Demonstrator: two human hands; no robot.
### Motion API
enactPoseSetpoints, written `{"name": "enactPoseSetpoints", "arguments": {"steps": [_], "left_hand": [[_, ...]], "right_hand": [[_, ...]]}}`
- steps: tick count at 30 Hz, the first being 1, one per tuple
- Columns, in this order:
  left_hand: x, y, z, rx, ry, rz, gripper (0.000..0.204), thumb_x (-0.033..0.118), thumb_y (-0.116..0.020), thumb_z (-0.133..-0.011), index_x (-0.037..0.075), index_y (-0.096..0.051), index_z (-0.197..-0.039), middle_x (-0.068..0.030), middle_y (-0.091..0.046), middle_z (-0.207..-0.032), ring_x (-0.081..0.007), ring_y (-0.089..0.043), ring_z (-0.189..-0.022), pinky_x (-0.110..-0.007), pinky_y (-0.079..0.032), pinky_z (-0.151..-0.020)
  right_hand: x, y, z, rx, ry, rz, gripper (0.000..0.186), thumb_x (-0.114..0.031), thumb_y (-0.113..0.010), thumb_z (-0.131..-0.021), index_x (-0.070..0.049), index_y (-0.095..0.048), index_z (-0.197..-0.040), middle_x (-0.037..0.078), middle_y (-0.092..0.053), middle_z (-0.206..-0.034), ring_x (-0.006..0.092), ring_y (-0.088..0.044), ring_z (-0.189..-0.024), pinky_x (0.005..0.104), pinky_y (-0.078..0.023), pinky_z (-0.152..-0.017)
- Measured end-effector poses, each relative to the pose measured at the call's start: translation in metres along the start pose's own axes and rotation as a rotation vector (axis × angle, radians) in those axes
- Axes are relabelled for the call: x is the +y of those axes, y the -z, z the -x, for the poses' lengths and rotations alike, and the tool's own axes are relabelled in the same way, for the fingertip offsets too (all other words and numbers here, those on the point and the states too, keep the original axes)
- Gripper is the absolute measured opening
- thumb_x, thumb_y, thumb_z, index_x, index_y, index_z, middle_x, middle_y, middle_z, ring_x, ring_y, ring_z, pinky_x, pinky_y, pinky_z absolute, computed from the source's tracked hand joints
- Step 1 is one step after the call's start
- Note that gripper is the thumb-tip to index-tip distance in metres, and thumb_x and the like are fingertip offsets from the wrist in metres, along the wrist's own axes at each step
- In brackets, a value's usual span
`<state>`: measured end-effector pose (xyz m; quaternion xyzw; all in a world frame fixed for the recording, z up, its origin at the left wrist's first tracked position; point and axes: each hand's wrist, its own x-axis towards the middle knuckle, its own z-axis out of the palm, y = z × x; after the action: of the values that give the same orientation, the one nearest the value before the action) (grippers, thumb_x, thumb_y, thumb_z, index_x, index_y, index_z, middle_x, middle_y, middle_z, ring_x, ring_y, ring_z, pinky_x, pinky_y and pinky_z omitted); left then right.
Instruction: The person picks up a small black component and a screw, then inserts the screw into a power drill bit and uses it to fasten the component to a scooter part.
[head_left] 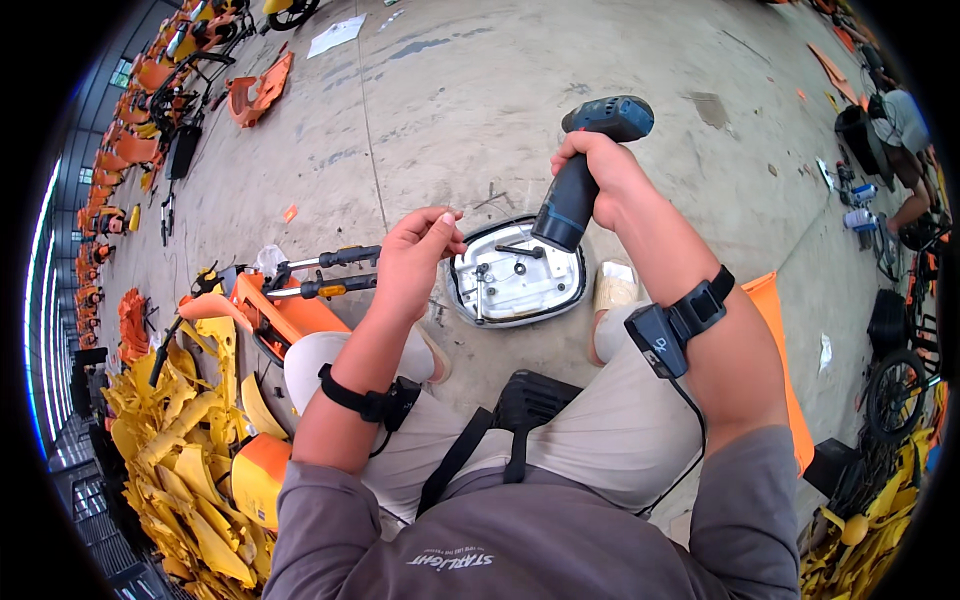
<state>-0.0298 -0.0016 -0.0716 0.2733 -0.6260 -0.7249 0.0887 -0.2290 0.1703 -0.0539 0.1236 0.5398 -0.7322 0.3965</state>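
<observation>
My right hand (612,178) is wrapped round the handle of a dark blue-and-black cordless drill (565,212). Its head is at the top, pointing away from me, and its thick base hangs over a white, shallow, tub-like shell (545,290) with a dark rim. My left hand (418,250) is raised beside the shell's left edge, thumb and fingertips pinched together; anything between them is too small to make out. In the shell lie a black rod-like part (518,250) and a metal T-shaped piece (480,292). The shell rests on the concrete floor between my feet.
By my left knee lies an orange frame part (285,310) with two black-gripped bars (345,257). Yellow panels (180,450) are heaped at the left. Farther off lie an orange panel (260,90) and rows of orange bikes (130,150). Another person (905,130) is at the right.
</observation>
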Motion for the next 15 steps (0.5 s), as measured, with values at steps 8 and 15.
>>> {"name": "enactPoseSetpoints", "arguments": {"steps": [8,15], "left_hand": [[-0.024,-0.015,-0.003,-0.172,0.052,-0.374,0.025,0.019,-0.061,-0.100,-0.003,-0.067,-0.110,-0.0050,-0.070,-0.091,-0.0113,-0.064,-0.088,-0.027,-0.050,-0.085],[-0.023,-0.018,-0.005,-0.134,0.029,-0.459,0.025,0.020,-0.060,-0.101,-0.003,-0.068,-0.109,-0.0054,-0.072,-0.093,-0.0101,-0.064,-0.090,-0.026,-0.049,-0.084]], "right_hand": [[-0.001,0.011,-0.007,0.040,0.009,0.000,0.009,-0.008,-0.062,-0.077,-0.002,-0.059,-0.082,0.010,-0.062,-0.077,0.0203,-0.061,-0.070,0.0371,-0.052,-0.070],[0.001,0.008,-0.001,0.033,-0.008,0.009,0.009,-0.009,-0.063,-0.078,-0.003,-0.059,-0.082,0.010,-0.062,-0.077,0.0204,-0.061,-0.071,0.0376,-0.052,-0.071]]}}
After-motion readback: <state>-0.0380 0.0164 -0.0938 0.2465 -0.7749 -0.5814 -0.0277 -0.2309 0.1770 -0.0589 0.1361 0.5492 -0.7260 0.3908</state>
